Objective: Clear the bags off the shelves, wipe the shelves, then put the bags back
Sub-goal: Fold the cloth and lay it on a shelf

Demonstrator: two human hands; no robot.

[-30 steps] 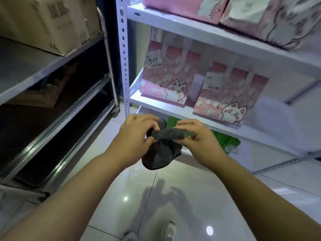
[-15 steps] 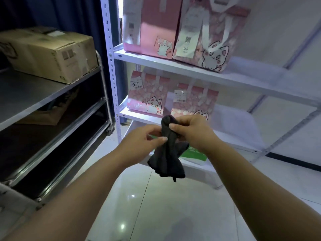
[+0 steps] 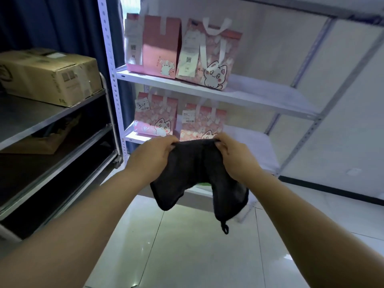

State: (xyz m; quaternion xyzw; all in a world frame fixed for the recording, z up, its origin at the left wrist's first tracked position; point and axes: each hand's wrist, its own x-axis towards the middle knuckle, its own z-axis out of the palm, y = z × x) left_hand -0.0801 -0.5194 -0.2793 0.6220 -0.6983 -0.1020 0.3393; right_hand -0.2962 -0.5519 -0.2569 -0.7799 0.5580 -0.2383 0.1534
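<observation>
Head view: I hold a dark cleaning cloth [image 3: 195, 169] stretched between my left hand [image 3: 154, 156] and right hand [image 3: 234, 161]. The fingers of each pinch its top edge, and its lower corners hang free. Two pink cat-print gift bags [image 3: 212, 57] stand on the upper shelf [image 3: 259, 96], and two smaller cat-print bags [image 3: 154, 115] on the lower shelf [image 3: 249, 138], just behind the cloth. I judge clearing not yet begun; the next move calls for freeing one hand to lift a bag.
</observation>
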